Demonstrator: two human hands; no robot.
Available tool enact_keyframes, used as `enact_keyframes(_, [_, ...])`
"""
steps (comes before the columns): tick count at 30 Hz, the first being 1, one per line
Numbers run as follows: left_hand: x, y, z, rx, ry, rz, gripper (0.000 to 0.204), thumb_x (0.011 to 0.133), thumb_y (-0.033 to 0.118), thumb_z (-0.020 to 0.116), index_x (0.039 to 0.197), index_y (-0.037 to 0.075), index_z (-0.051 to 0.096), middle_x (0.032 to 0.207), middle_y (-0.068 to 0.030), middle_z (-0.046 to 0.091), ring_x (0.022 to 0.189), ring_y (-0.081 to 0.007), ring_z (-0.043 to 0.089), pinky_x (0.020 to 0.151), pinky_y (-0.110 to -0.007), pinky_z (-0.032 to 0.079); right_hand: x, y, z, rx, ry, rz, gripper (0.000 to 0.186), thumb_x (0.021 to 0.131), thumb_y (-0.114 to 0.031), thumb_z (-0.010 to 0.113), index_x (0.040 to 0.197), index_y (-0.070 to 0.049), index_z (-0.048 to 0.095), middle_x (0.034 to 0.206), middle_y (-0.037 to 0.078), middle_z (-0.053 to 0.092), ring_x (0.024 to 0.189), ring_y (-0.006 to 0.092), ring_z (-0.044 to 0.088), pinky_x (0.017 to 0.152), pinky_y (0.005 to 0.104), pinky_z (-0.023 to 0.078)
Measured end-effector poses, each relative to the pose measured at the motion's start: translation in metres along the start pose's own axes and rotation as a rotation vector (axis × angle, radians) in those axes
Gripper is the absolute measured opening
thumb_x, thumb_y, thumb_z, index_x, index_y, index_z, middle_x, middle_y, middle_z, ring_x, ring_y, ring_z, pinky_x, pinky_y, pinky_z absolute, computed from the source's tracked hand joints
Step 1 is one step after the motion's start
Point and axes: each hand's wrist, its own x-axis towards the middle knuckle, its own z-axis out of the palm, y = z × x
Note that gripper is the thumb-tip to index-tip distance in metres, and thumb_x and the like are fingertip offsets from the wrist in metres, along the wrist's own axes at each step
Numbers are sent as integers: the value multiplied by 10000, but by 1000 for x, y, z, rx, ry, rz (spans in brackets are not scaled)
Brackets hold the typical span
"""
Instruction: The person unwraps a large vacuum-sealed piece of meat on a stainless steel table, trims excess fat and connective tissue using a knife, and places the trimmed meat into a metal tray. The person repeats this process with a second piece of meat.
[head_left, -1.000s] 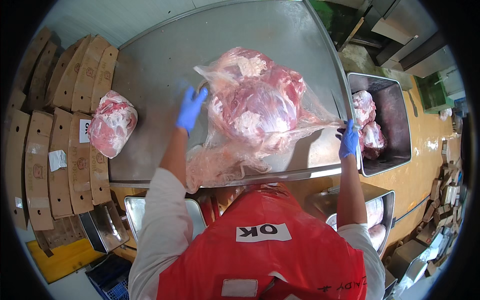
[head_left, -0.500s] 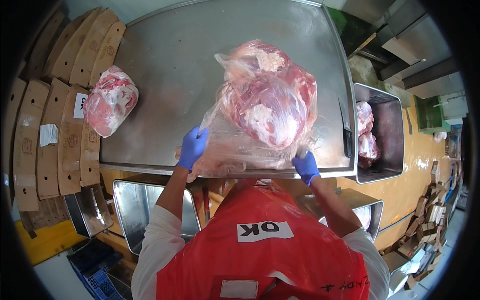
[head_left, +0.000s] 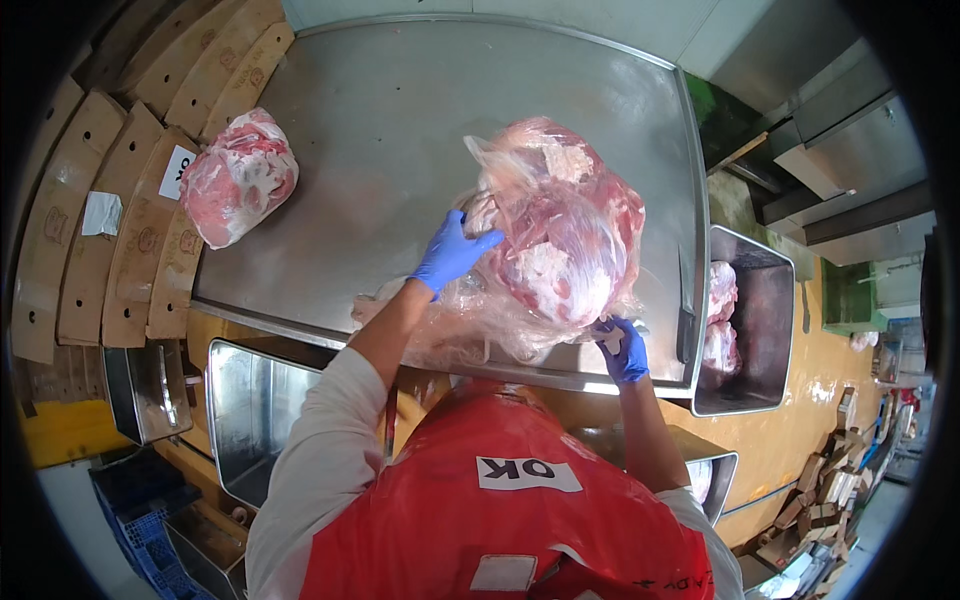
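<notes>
L hand (head_left: 452,258) spread, fingertips at L side of big meat lump (head_left: 560,255), which sits w/ clear plastic (head_left: 450,322) on worktop's (head_left: 400,130) R half, nr the near edge; R hand (head_left: 622,350) has fingers curled at the plastic by near R corner, can't tell if pinching. Knife (head_left: 686,335) along worktop's R edge, handle twd near R corner; smaller meat chunk (head_left: 240,180) at L edge nr cardboard boxes (head_left: 130,240), metal tub (head_left: 765,330) w/ more meat off R edge.
</notes>
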Motion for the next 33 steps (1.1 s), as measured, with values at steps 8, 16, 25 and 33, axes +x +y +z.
enact_keyframes(8, [-21,0,-11,189,-46,126,391,972,399,637,942,11,604,803,-189,657,757,-360,615,723,-491,482,86,63,0,479,113,484,412,993,-185,591,1389,-70,585,1267,117,686,1140,269,672,956,408,551])
enact_keyframes(16, [-64,-72,-38,-93,230,42,321,1004,246,631,787,21,557,676,13,486,650,-82,415,577,-308,404,120,66,-27,448,503,518,268,1022,-220,519,1186,-62,659,1088,104,717,969,259,693,763,399,571])
enact_keyframes(25, [-73,-152,-37,5,223,-65,306,928,206,730,1137,2,637,979,-49,646,865,-125,604,755,-309,523,94,4,-44,882,250,536,206,1001,-192,554,1183,-96,567,860,61,598,710,188,595,640,333,495])
enact_keyframes(33, [-15,-147,72,-813,-129,-296,451,978,265,685,1347,22,594,1210,-68,667,1019,-167,651,875,-318,546,149,2,-31,1135,-177,409,584,1058,-434,355,1461,-39,506,1432,162,594,1291,336,582,1149,485,428])
